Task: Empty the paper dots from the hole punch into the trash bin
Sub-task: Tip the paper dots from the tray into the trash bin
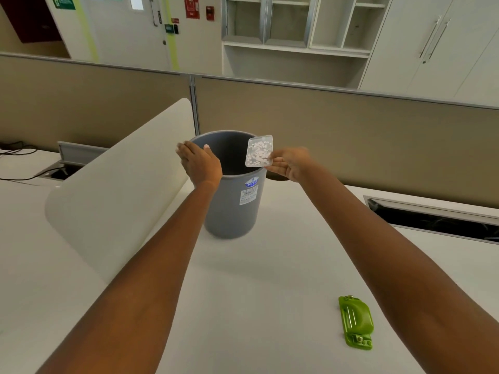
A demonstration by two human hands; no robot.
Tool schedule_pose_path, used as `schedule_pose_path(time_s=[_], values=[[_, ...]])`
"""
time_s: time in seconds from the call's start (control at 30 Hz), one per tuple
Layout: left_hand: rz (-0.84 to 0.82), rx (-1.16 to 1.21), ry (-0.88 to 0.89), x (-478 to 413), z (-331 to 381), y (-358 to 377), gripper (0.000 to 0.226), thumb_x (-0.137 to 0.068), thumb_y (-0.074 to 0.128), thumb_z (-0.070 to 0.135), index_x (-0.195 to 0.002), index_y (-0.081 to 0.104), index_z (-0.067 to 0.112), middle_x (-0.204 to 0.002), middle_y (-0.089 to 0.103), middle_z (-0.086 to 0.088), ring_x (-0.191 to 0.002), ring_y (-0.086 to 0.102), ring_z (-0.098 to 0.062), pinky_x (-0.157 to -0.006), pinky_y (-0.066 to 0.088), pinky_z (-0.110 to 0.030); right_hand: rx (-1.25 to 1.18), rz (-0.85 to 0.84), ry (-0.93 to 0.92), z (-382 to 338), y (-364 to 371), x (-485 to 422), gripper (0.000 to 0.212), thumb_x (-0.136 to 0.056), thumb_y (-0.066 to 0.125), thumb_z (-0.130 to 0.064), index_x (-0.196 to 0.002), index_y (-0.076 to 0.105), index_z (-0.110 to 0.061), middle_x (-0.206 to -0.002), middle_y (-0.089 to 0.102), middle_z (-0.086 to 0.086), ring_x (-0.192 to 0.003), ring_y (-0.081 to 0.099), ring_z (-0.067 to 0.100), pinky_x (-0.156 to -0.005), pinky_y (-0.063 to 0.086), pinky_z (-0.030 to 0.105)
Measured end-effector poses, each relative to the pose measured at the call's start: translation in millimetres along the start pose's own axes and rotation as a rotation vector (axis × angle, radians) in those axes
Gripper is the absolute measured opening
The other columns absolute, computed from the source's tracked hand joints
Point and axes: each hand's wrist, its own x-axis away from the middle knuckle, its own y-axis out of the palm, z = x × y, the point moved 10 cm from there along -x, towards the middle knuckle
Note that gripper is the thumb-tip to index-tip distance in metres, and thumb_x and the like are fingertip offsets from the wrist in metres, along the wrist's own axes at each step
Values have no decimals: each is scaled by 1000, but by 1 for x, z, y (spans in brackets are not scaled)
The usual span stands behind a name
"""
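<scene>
A grey trash bin [232, 209] stands upright on the white desk [256, 292]. My left hand [199, 163] grips the bin's left rim. My right hand [290, 164] pinches the clear tray [258, 151] of the hole punch by its right edge. The tray is tilted up over the bin's right rim, and several white paper dots lie stuck inside it. The green hole punch body [356, 321] lies flat on the desk at the near right, well away from both hands.
A curved white divider panel [118, 190] slants across the desk left of the bin. Beige partition walls [351, 130] close off the back. An open cable slot [437, 220] runs along the right, and cables [16, 152] lie at the far left.
</scene>
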Motion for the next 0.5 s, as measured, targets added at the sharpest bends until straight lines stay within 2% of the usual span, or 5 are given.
schedule_pose_path(time_s=[0.2, 0.3, 0.4, 0.43, 0.5], values=[[-27, -58, -1, -7, -8, 10, 52, -100, 28, 12, -148, 12, -2, -158, 12, -17, -146, 12, -33, -120, 16, -40, 174, 65, -113, -14, 25, -28, 32, -76, 56, 15, -107, 51, 12, -119, 59, 29, -104, 64, 39, -73, 56, 32], [-3, -72, 32, -9, -12, 10, 55, -97, 33, 3, -148, 12, -2, -158, 11, -17, -146, 12, -33, -120, 18, -40, 469, 172, -239, -21, 32, -42, 26, -72, 61, 7, -98, 61, 8, -103, 66, 19, -97, 65, 30, -73, 57, 33], [19, -50, 30, -10, -16, 11, 56, -96, 34, 0, -148, 12, -3, -158, 10, -18, -147, 9, -32, -120, 17, -38, 809, 169, -419, -30, 52, -33, 21, -77, 52, 3, -88, 71, 2, -81, 60, 12, -78, 57, 22, -65, 45, 27], [19, -30, 11, -9, -18, 12, 57, -96, 35, 0, -148, 11, -3, -158, 9, -18, -147, 7, -32, -120, 17, -37, 886, 153, -475, -30, 58, -30, 22, -78, 50, 4, -83, 71, 2, -78, 59, 14, -75, 55, 23, -66, 43, 27], [21, 25, -47, -8, -22, 12, 58, -96, 37, 2, -148, 10, -2, -158, 8, -18, -147, 8, -32, -118, 19, -36, 994, 118, -553, -28, 70, -25, 25, -82, 50, 2, -95, 72, 2, -90, 68, 18, -85, 62, 27, -74, 47, 30]])
